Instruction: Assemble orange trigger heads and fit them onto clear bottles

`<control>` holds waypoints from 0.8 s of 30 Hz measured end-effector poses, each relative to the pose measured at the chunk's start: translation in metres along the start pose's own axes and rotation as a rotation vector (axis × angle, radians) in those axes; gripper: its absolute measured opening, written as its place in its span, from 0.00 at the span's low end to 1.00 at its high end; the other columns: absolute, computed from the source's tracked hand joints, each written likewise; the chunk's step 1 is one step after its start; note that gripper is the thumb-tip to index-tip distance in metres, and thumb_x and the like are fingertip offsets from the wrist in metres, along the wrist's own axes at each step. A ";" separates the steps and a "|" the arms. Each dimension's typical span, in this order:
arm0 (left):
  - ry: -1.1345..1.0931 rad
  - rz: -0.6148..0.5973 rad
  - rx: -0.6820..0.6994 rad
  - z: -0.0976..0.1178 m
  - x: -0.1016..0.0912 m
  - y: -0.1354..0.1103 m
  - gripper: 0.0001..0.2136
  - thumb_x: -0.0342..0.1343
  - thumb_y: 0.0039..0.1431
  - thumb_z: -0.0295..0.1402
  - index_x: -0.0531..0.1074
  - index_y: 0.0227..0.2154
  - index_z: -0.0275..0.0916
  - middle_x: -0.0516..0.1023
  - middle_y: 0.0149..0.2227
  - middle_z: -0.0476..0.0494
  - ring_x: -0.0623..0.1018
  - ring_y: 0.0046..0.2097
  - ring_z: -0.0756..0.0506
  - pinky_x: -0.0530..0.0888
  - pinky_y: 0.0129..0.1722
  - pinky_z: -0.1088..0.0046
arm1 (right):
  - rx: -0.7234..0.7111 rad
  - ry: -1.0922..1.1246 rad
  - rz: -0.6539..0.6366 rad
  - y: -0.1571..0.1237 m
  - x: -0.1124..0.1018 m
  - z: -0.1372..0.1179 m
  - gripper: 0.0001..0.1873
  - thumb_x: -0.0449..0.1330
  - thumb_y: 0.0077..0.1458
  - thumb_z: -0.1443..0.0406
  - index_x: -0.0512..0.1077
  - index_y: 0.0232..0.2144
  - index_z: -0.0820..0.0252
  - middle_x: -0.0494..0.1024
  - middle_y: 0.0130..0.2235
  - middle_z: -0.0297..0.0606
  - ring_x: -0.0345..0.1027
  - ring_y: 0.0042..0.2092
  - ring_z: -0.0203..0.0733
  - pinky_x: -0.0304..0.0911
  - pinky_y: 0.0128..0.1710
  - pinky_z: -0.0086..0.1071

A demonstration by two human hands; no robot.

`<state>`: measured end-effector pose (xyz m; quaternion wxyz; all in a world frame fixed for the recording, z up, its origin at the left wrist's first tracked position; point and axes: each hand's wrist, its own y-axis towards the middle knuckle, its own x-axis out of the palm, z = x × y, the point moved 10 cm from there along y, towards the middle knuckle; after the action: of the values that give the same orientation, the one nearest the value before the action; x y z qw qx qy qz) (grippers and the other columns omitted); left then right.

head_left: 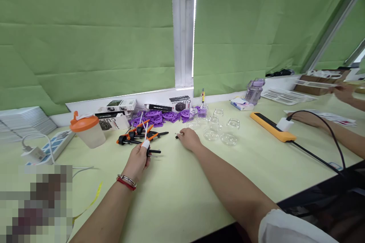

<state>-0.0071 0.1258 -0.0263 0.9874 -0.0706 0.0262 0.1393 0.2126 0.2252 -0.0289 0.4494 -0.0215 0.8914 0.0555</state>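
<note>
My left hand (138, 158), with a white cover on the thumb, is closed around a black part (154, 152) with a thin metal rod sticking out to the right. The rest of that part is hidden by the fingers. My right hand (188, 139) reaches to the table, its fingertips pinched at a small black piece (177, 137). Just beyond my left hand lie several black and orange tools (131, 135), partly overlapping. Behind them purple plastic pieces (154, 117) are heaped together. Clear glass-like jars (229, 136) stand right of my right hand.
On the left are an orange-lidded cup (92, 134), a power strip (58, 144) and cup holder boxes (114, 119). To the right lies a yellow-black power strip (270, 127) with a cable; a purple bottle (254, 92) stands behind. Another person's arms (325, 125) rest farther right.
</note>
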 end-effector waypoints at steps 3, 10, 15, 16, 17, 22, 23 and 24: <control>0.010 0.006 0.006 0.002 -0.001 0.000 0.11 0.49 0.55 0.43 0.61 0.28 0.40 0.65 0.20 0.55 0.59 0.14 0.55 0.52 0.12 0.79 | -0.036 0.018 -0.010 0.008 0.002 -0.004 0.14 0.51 0.61 0.63 0.74 0.43 0.58 0.75 0.48 0.42 0.69 0.45 0.41 0.59 0.39 0.29; 0.041 0.022 -0.034 -0.001 -0.001 -0.001 0.09 0.49 0.55 0.41 0.60 0.28 0.41 0.65 0.20 0.54 0.60 0.15 0.54 0.52 0.12 0.79 | -0.052 0.020 -0.052 0.027 0.012 0.003 0.17 0.49 0.60 0.69 0.74 0.46 0.58 0.76 0.48 0.41 0.71 0.44 0.40 0.62 0.38 0.27; 0.028 0.028 -0.039 -0.001 -0.002 -0.001 0.10 0.50 0.53 0.41 0.59 0.28 0.41 0.65 0.19 0.55 0.59 0.15 0.54 0.52 0.12 0.79 | -0.181 -0.043 -0.106 0.044 0.013 -0.011 0.16 0.54 0.57 0.71 0.75 0.46 0.57 0.76 0.49 0.38 0.68 0.50 0.40 0.60 0.46 0.27; 0.026 0.025 -0.039 -0.001 -0.002 -0.001 0.11 0.50 0.53 0.42 0.59 0.28 0.41 0.64 0.19 0.55 0.59 0.15 0.54 0.52 0.12 0.79 | -0.209 -0.062 -0.124 0.048 0.014 -0.015 0.16 0.55 0.56 0.71 0.76 0.44 0.56 0.77 0.49 0.37 0.69 0.49 0.41 0.60 0.46 0.27; 0.025 0.020 -0.041 -0.002 -0.001 -0.001 0.11 0.50 0.54 0.43 0.60 0.28 0.41 0.64 0.19 0.55 0.59 0.15 0.54 0.51 0.13 0.79 | -0.233 -0.084 -0.146 0.050 0.016 -0.019 0.15 0.57 0.54 0.71 0.78 0.42 0.56 0.78 0.47 0.37 0.69 0.49 0.41 0.60 0.46 0.27; 0.047 0.013 -0.058 -0.007 -0.001 0.001 0.14 0.50 0.54 0.47 0.61 0.28 0.41 0.63 0.19 0.55 0.59 0.15 0.54 0.51 0.13 0.78 | -0.280 -0.201 -0.209 0.063 0.027 -0.032 0.12 0.59 0.49 0.74 0.80 0.32 0.58 0.80 0.40 0.39 0.71 0.43 0.42 0.61 0.41 0.27; 0.053 0.016 -0.066 -0.008 -0.001 0.002 0.14 0.50 0.54 0.47 0.61 0.28 0.41 0.63 0.19 0.55 0.59 0.15 0.54 0.51 0.13 0.78 | -0.271 -0.225 -0.202 0.065 0.027 -0.033 0.13 0.58 0.49 0.75 0.80 0.33 0.59 0.80 0.40 0.40 0.71 0.43 0.42 0.61 0.41 0.27; 0.056 0.018 -0.072 -0.010 -0.001 0.002 0.14 0.50 0.54 0.48 0.61 0.28 0.41 0.63 0.19 0.55 0.59 0.15 0.53 0.51 0.13 0.77 | -0.259 -0.247 -0.192 0.068 0.028 -0.033 0.14 0.57 0.50 0.76 0.79 0.34 0.60 0.79 0.40 0.42 0.71 0.43 0.43 0.61 0.41 0.28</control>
<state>-0.0093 0.1264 -0.0363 0.9818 -0.1097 0.0492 0.1471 0.1639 0.2889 -0.0263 0.5521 -0.1568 0.8087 0.1289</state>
